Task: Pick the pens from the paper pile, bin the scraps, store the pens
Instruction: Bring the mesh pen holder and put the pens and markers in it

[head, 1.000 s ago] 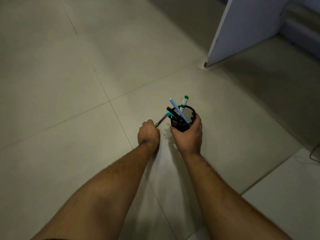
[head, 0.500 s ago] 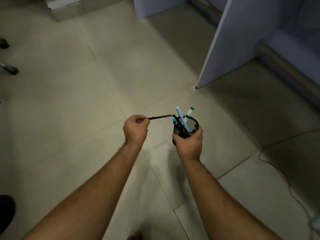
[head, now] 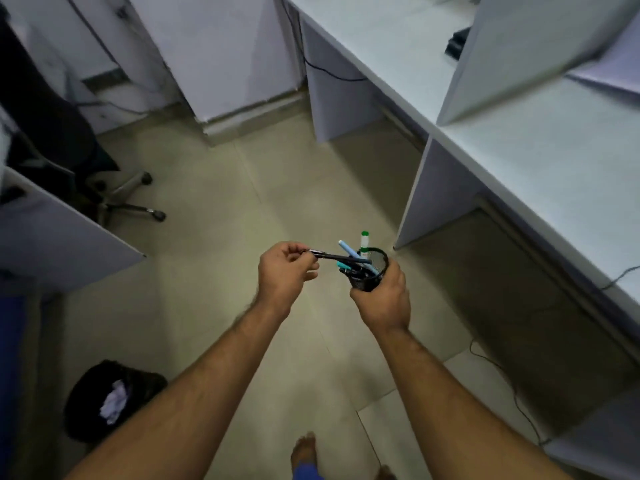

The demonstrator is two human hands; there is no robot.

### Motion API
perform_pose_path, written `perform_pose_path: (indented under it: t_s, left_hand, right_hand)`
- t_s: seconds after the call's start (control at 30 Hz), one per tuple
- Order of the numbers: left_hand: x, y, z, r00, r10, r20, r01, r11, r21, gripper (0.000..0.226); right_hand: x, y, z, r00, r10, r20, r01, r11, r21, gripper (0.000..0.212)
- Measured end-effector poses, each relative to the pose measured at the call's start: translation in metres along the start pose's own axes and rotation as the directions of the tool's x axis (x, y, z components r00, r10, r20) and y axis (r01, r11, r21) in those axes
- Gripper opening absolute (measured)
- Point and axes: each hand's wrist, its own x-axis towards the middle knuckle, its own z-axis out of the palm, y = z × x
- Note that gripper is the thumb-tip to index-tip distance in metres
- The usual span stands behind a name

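Observation:
My right hand (head: 382,299) grips a black mesh pen cup (head: 372,275) held up in the air over the floor. Several pens stand in it, among them a light blue pen (head: 348,251) and a white marker with a green cap (head: 364,241). My left hand (head: 285,273) pinches a black pen (head: 332,257) by one end. The pen lies nearly level and its far end reaches over the cup's rim.
A black bin (head: 110,398) with crumpled white paper scraps (head: 114,405) stands on the floor at lower left. White desks (head: 519,143) with dividers run along the right. An office chair (head: 104,188) is at the left. Cables (head: 502,372) trail on the tiled floor. My bare foot (head: 304,448) shows below.
I have stood up from the floor, lifting the cup in my right hand. My left hand has raised the black pen and brought its tip over the cup's rim.

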Motion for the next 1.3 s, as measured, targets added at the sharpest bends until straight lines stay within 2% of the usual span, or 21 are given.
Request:
perform_pose_path:
  t_s: [0.17, 0.37, 0.5, 0.57, 0.7, 0.77, 0.87, 1.0, 1.13, 1.23, 1.3]
  left_hand:
    - [-0.066, 0.06, -0.025, 0.993, 0.115, 0.004, -0.113, 0.973, 0.199, 0.009]
    - [-0.112, 0.096, -0.068, 0.98, 0.175, 0.095, -0.191, 0.961, 0.2, 0.009]
    - [-0.139, 0.109, -0.125, 0.961, 0.276, -0.019, -0.271, 0.953, 0.139, 0.017]
    - [-0.147, 0.111, -0.163, 0.951, 0.307, -0.033, -0.301, 0.945, 0.128, 0.023]
    - [-0.153, 0.102, -0.246, 0.924, 0.379, -0.053, -0.36, 0.908, 0.216, 0.026]
    - [-0.147, 0.09, -0.303, 0.908, 0.403, -0.112, -0.362, 0.891, 0.273, 0.024]
    - [-0.13, 0.069, -0.388, 0.898, 0.352, -0.263, -0.279, 0.919, 0.278, 0.021]
    - [-0.108, 0.035, -0.49, 0.847, 0.235, -0.477, -0.132, 0.962, 0.24, 0.015]
    - [-0.1, -0.003, -0.587, 0.748, 0.161, -0.644, 0.0, 0.97, 0.243, 0.013]
    - [-0.095, -0.042, -0.655, 0.627, 0.122, -0.769, 0.104, 0.966, 0.238, 0.018]
    - [-0.095, -0.068, -0.681, 0.574, 0.085, -0.814, 0.199, 0.95, 0.24, 0.024]
  right_hand:
    - [-0.046, -0.058, -0.049, 0.98, -0.153, 0.125, 0.143, 0.986, 0.089, 0.077]
    - [-0.098, -0.1, -0.059, 0.925, -0.325, 0.198, 0.273, 0.929, 0.251, 0.074]
    - [-0.136, -0.133, -0.042, 0.883, -0.385, 0.268, 0.299, 0.903, 0.31, 0.078]
    - [-0.156, -0.153, -0.023, 0.866, -0.408, 0.289, 0.311, 0.892, 0.327, 0.078]
    - [-0.193, -0.194, 0.023, 0.825, -0.431, 0.365, 0.3, 0.882, 0.363, 0.072]
    - [-0.219, -0.22, 0.06, 0.792, -0.466, 0.394, 0.323, 0.868, 0.378, 0.071]
    - [-0.263, -0.262, 0.117, 0.748, -0.508, 0.427, 0.336, 0.845, 0.416, 0.069]
    - [-0.314, -0.311, 0.189, 0.672, -0.552, 0.493, 0.346, 0.823, 0.45, 0.07]
    - [-0.356, -0.353, 0.252, 0.594, -0.587, 0.551, 0.356, 0.805, 0.474, 0.069]
    - [-0.386, -0.382, 0.307, 0.481, -0.607, 0.633, 0.372, 0.795, 0.479, 0.07]
    - [-0.401, -0.393, 0.335, 0.412, -0.615, 0.672, 0.387, 0.786, 0.483, 0.07]
